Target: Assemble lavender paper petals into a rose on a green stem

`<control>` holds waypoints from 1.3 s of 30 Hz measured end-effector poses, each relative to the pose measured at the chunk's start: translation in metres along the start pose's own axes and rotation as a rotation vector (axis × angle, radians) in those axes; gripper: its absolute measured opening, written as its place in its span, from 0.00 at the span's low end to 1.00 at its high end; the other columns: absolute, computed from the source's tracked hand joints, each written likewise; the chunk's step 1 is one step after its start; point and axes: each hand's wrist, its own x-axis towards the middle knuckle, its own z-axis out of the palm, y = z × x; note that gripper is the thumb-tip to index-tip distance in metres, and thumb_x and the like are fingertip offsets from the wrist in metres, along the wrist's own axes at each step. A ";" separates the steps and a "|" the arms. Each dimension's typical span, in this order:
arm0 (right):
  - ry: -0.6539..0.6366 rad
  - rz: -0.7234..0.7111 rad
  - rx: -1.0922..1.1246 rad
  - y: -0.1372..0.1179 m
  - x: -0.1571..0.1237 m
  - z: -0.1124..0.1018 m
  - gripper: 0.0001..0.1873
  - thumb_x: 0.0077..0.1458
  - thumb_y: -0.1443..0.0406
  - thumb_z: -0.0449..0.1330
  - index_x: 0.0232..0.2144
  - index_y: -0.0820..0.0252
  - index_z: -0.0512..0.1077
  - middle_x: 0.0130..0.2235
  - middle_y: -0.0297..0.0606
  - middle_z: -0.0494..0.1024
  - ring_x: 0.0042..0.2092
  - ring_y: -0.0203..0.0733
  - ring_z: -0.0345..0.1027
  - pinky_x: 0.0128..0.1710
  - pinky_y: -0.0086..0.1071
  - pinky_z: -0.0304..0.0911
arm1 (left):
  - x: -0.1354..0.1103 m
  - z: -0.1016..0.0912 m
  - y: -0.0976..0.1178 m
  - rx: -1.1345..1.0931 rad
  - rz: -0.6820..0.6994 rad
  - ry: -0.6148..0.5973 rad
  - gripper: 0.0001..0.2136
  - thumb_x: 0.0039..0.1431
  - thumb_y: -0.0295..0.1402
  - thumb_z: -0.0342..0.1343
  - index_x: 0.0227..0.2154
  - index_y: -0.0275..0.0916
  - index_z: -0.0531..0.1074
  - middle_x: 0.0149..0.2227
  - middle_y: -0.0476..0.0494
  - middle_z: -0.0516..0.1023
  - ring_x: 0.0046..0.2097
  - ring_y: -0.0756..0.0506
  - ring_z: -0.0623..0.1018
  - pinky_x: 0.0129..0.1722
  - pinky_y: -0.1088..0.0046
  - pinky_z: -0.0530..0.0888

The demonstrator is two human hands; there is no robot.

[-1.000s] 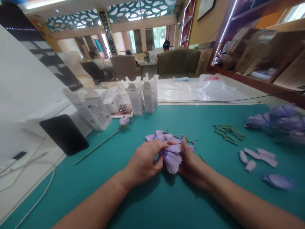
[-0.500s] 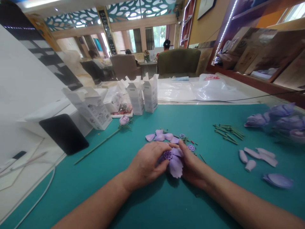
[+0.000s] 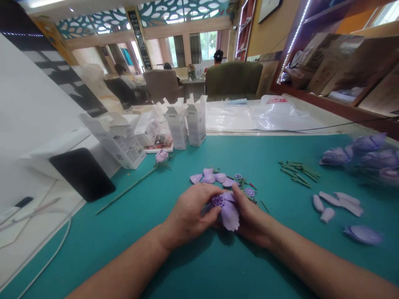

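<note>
Between my two hands is a purple artificial flower (image 3: 230,215), with wide petals around a dark purple openwork disc (image 3: 219,201). My left hand (image 3: 195,209) pinches its left side, thumb and fingers beside the disc. From the other side my right hand (image 3: 252,216) grips the petals, its thumb upright along the edge; the fingers underneath are hidden. Just beyond the hands lie loose lilac petals (image 3: 208,176), small purple wheel-shaped discs (image 3: 249,192), and bits of green and red.
A pink rose on a green stem (image 3: 161,156) lies at left, near white boxes (image 3: 196,122) and a black tablet-like slab (image 3: 82,174). To the right are green stems (image 3: 299,172), pale petal pieces (image 3: 349,204), a purple petal (image 3: 363,234) and purple flowers (image 3: 336,156). People sit far back.
My left thumb and fingers have shifted slightly on the flower, and more of the disc's upper side shows. Both hands keep their hold in nearly the same place.
</note>
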 end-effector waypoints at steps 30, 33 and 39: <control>-0.010 0.002 0.020 0.000 0.003 -0.003 0.31 0.51 0.41 0.65 0.45 0.58 0.71 0.32 0.36 0.77 0.32 0.41 0.73 0.32 0.31 0.72 | -0.003 0.000 -0.003 0.007 0.004 -0.068 0.13 0.60 0.27 0.54 0.48 0.39 0.68 0.48 0.40 0.77 0.51 0.43 0.75 0.53 0.63 0.71; 0.003 0.005 0.003 0.000 0.003 -0.003 0.30 0.52 0.41 0.64 0.44 0.58 0.71 0.31 0.36 0.76 0.32 0.41 0.73 0.33 0.31 0.71 | -0.003 0.000 -0.002 -0.009 -0.023 -0.090 0.13 0.60 0.28 0.54 0.48 0.40 0.68 0.48 0.40 0.76 0.50 0.42 0.75 0.52 0.63 0.72; 0.026 0.000 -0.016 0.002 0.004 -0.006 0.31 0.51 0.40 0.64 0.44 0.58 0.71 0.30 0.35 0.76 0.31 0.41 0.73 0.31 0.30 0.70 | -0.003 -0.001 -0.001 -0.022 -0.052 -0.119 0.13 0.60 0.28 0.53 0.48 0.39 0.67 0.49 0.40 0.75 0.50 0.43 0.75 0.51 0.64 0.72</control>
